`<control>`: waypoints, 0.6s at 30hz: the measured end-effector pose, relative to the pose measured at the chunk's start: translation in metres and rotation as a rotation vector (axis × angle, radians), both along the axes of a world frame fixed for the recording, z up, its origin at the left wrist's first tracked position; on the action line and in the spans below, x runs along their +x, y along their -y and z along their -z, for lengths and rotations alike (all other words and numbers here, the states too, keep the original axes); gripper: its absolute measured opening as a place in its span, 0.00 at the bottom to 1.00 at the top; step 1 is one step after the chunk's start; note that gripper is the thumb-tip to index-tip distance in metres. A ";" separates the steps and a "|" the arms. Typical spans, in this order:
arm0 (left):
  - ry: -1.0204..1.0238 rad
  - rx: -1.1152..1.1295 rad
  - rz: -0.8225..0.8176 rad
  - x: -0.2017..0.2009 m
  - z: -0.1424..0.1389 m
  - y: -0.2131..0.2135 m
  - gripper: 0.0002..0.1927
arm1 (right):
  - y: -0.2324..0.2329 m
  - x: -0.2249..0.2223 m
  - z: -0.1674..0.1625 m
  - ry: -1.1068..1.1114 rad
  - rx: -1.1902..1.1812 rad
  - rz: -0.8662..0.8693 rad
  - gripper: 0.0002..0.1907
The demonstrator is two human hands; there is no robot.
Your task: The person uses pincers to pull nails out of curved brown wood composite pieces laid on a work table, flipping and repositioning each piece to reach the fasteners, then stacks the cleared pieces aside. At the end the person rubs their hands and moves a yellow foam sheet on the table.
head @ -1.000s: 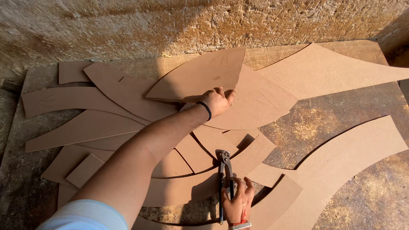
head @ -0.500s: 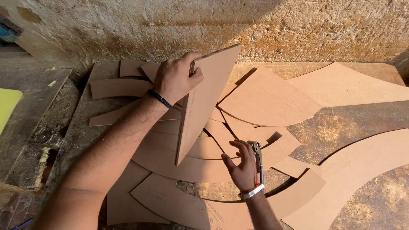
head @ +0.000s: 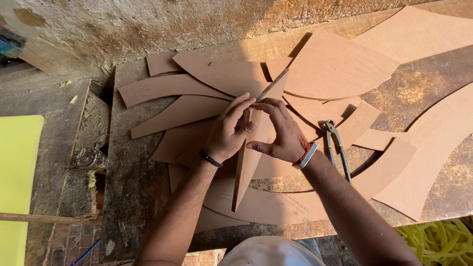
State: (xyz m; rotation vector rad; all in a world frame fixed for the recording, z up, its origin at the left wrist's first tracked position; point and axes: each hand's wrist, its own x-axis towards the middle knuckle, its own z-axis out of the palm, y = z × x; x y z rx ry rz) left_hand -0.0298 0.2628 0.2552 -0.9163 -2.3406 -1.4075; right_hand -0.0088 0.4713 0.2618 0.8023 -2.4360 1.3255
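Note:
A leaf-shaped brown fibreboard piece [head: 249, 167] stands on its edge over the pile, its pointed tip towards me. My left hand [head: 227, 132] pinches its upper edge from the left, thumb and fingers closed on the board. From the right, my right hand [head: 280, 135] curls its fingers over the same edge and touches the left hand's fingertips. A pair of metal pincers [head: 336, 143] lies on the boards just right of my right wrist, held by no hand.
Several curved fibreboard offcuts [head: 340, 66] lie fanned across a stained workbench [head: 133, 187] against a rough wall. A yellow slab [head: 17, 162] sits at the left. Yellow strips [head: 438, 239] pile at the bottom right. Large curved cutouts [head: 433, 143] lie at the right.
My left hand lifted the leaf-shaped piece off the pile and stood it on edge. My right hand let go of the pincers and came up to grip the piece too.

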 end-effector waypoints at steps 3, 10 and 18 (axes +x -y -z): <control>0.254 0.023 0.125 -0.013 -0.001 -0.001 0.33 | -0.005 -0.010 0.001 -0.139 -0.010 0.045 0.45; 0.051 0.154 0.214 -0.045 0.010 -0.023 0.20 | -0.017 -0.037 0.022 -0.062 -0.144 0.039 0.36; 0.016 0.151 0.233 -0.073 0.019 -0.027 0.15 | -0.029 -0.070 0.045 -0.040 -0.272 -0.106 0.35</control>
